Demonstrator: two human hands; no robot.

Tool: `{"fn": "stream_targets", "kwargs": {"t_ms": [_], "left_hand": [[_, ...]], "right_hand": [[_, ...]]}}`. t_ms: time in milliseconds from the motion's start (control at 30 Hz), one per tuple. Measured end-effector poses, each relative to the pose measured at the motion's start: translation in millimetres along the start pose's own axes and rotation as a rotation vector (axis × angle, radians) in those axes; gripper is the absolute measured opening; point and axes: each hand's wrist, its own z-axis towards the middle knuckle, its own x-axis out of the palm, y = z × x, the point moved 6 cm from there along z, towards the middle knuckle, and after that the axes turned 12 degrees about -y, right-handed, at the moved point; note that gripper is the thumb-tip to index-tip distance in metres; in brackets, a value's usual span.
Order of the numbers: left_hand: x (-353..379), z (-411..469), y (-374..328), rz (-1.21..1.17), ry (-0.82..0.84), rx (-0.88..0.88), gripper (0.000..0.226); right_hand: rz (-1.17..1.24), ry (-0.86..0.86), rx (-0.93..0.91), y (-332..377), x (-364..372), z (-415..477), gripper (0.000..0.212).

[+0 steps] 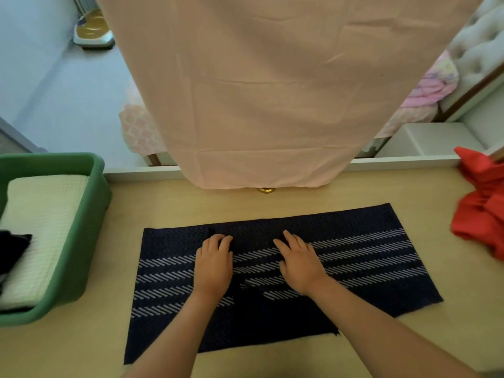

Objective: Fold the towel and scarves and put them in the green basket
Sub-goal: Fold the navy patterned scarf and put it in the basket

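A person is working a navy striped scarf (368,255) that is lying spread across the middle of the table (409,350), nearer the front edge. Both hands are bearing down on its centre, seemingly smoothing a fold already laid there. The right hand (300,266) is pressing with fingers (289,240) stretched flat and slightly fanned, holding nothing. The left hand (214,264) is resting beside it with fingers (218,238) bent at the knuckles; whether they are pinching cloth cannot be told.

At the table's left edge the green basket (81,241) is already holding the folded white towel (43,227) and a dark item (13,246). A red scarf (480,214) is waiting, crumpled, at the right edge. The next move likely calls for gripping one end and bringing it over to halve the length.
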Motion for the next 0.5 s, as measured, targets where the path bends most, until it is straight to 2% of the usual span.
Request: {"fn": "stream_targets", "kwargs": {"t_ms": [67,133,233,333,500], "left_hand": [[-6.6,-16.6,-2.6,-0.115,-0.044,0.104,0.024],[-10.5,-34.2,-11.5,-0.235,0.010,0.226,0.014],[-4.2,-61.1,-27.7,-0.247,0.209,0.398,0.032],[11.4,-82.3,-32.5,-0.123,0.356,0.486,0.044],[8.6,-88.1,-32.5,-0.124,0.270,0.474,0.023]], "right_hand": [[0.029,-0.092,-0.011,7.4,-1.1,-14.2,0.054],[0.059,-0.181,-0.040,15.0,-3.9,-29.3,0.045],[0.126,-0.200,-0.081,23.5,-5.2,-50.8,0.032],[0.113,-0.076,-0.059,19.8,7.8,-68.5,0.040],[0.087,-0.024,-0.020,10.9,19.2,-89.6,0.064]]}}
